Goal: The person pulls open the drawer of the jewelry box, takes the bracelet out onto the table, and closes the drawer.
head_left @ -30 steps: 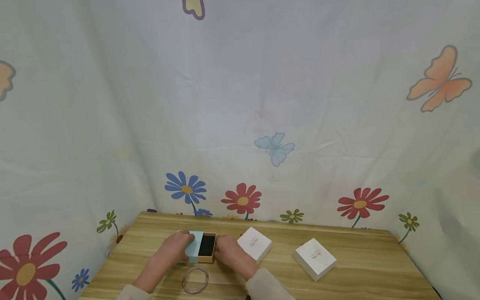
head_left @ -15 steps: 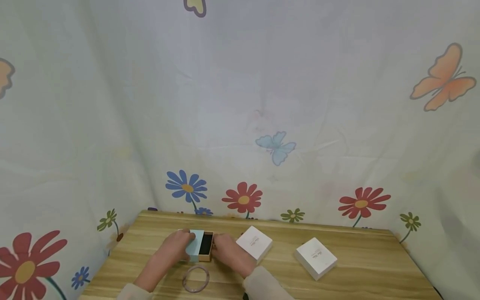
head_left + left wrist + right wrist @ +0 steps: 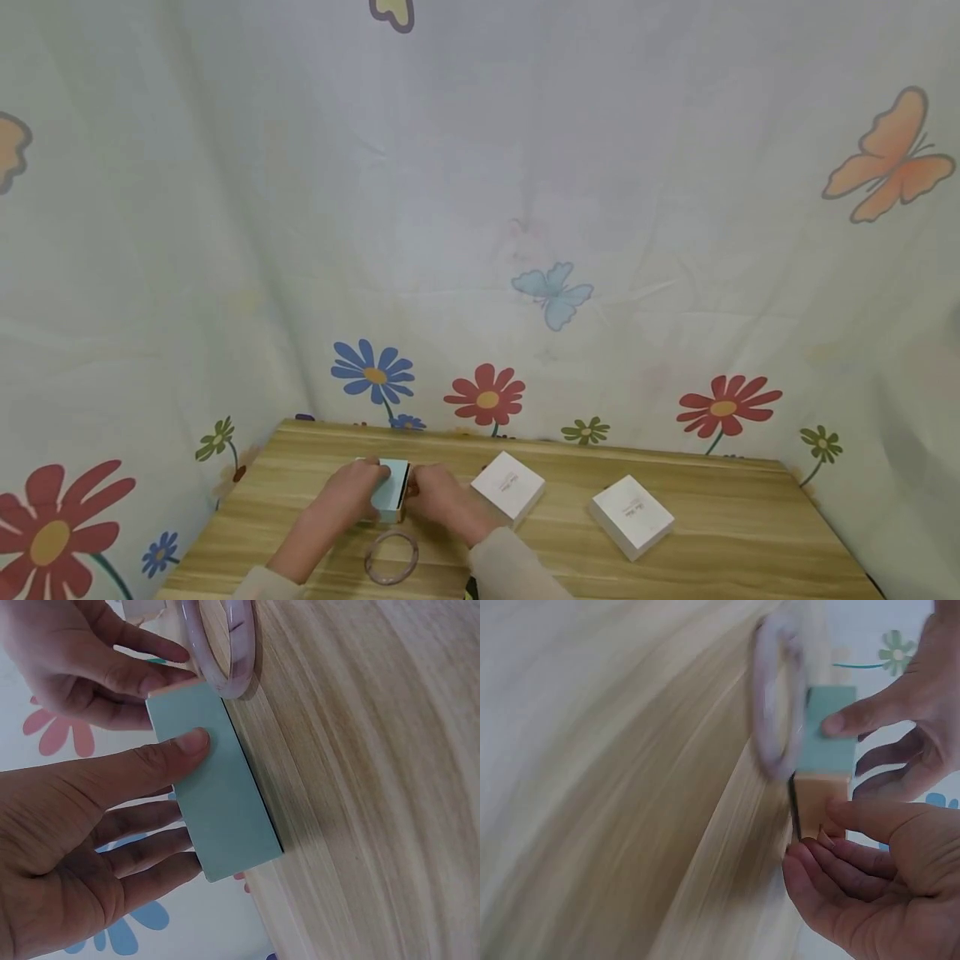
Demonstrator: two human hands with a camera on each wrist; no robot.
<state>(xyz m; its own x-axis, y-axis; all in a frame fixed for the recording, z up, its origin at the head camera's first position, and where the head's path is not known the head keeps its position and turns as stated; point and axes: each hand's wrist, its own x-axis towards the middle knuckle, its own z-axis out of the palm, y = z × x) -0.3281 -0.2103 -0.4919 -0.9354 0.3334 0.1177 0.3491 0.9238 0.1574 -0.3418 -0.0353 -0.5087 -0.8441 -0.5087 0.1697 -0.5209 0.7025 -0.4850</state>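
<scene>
A small pale green drawer box [image 3: 390, 483] rests on the wooden table, its orange-brown drawer [image 3: 817, 796] showing at the right end. My left hand [image 3: 351, 492] holds the green sleeve [image 3: 225, 802], thumb on its upper face and fingers along the far side. At the drawer's end, my right hand [image 3: 442, 498] pinches, its thumb on the end face beside a small tab [image 3: 826, 838]. Only a thin dark strip of the drawer's inside shows in the head view. In front of the box lies a pale pinkish bangle [image 3: 415, 557], touched by neither hand.
Two white square boxes with small printed lettering sit to the right: one white box [image 3: 508, 485] close to my right hand, another white box [image 3: 632, 510] farther right. Behind the wooden table [image 3: 720, 533] hangs a pale curtain [image 3: 450, 208] printed with flowers and butterflies.
The drawer has slid left into the green sleeve, and its dark inside has narrowed to a strip. My right hand has moved left with it. My left hand and the bangle have stayed put.
</scene>
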